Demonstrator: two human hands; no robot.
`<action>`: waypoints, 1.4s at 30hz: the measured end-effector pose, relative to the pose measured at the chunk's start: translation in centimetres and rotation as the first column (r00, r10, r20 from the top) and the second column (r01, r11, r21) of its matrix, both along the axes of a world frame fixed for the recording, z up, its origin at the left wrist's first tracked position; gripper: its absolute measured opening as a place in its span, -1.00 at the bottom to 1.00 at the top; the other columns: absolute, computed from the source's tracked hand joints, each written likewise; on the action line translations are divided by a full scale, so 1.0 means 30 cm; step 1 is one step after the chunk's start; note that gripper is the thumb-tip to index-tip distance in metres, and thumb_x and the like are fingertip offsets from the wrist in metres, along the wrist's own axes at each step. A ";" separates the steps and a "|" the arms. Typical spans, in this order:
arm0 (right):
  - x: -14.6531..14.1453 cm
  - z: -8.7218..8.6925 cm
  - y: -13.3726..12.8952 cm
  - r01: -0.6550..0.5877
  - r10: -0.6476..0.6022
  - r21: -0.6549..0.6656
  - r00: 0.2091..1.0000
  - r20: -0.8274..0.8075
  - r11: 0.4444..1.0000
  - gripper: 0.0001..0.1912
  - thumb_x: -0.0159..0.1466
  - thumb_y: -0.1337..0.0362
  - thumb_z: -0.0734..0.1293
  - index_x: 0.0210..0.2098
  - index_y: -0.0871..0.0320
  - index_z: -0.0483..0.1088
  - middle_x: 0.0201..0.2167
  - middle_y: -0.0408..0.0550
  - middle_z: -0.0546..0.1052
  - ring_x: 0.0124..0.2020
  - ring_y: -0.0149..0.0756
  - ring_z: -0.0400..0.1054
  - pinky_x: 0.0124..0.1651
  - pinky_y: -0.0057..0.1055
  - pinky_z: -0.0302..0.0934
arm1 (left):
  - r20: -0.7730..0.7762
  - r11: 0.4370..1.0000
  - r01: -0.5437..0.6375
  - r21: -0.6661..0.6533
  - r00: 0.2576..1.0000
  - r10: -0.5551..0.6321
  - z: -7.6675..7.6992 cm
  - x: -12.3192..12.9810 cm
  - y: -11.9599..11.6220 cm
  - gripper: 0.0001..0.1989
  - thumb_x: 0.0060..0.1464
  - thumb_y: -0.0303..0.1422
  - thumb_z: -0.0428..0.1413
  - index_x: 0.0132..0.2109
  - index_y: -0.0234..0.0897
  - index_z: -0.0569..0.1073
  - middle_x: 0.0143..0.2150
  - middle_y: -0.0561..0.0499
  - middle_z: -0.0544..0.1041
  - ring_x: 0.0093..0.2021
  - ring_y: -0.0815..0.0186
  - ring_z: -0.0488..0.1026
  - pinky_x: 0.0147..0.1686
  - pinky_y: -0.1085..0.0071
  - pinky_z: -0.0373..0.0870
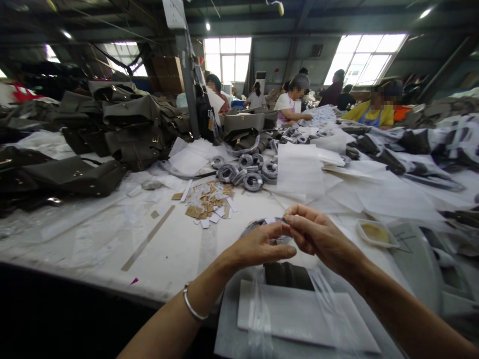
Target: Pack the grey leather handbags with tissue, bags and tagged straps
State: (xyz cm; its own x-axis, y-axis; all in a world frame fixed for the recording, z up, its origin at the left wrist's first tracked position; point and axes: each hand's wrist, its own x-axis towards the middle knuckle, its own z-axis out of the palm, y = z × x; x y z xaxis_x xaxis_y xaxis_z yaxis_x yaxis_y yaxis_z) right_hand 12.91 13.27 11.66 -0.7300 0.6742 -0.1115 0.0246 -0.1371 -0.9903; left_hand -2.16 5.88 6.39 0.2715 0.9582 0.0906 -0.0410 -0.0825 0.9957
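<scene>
A coiled strap in clear wrap (254, 225) lies on the white table, partly hidden behind my hands. My left hand (262, 244), with a silver bangle at its wrist, reaches over the coil; its fingers are curled round the near part of it. My right hand (309, 229) pinches at the coil's right edge, and what is between its fingertips is too small to name. The fingers of both hands meet. Below them, a dark bag (288, 275) in clear plastic lies with a white foam sheet (299, 311) on it.
Brown and white tags (209, 202) and several wrapped coils (252, 181) lie ahead. White sheets (299, 169) spread to the right, near a small plastic dish (376, 233). Dark bags (130, 124) are piled at left beside a post (189, 85). People work farther back.
</scene>
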 end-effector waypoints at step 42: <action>-0.262 -0.339 0.076 -0.310 0.408 -0.275 0.788 0.460 0.910 -0.83 0.10 0.29 0.27 -0.57 0.19 0.41 -0.73 -0.21 0.42 -0.81 -0.54 0.12 -0.74 -0.60 0.00 | -0.211 0.843 -0.400 -0.361 0.915 0.344 -0.275 -0.271 -0.012 -0.66 -0.05 -0.35 0.09 -0.09 -0.36 0.51 -0.48 0.08 0.46 -0.58 0.46 0.30 -0.55 0.54 0.24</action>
State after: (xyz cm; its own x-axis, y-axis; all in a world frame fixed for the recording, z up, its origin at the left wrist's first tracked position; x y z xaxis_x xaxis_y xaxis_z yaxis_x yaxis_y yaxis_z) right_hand 5.05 15.55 1.50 -0.7258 0.3073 -0.6155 0.5878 -0.1879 -0.7869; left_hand -10.30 5.52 -1.85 -0.1298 0.9383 -0.3205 0.0489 0.3289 0.9431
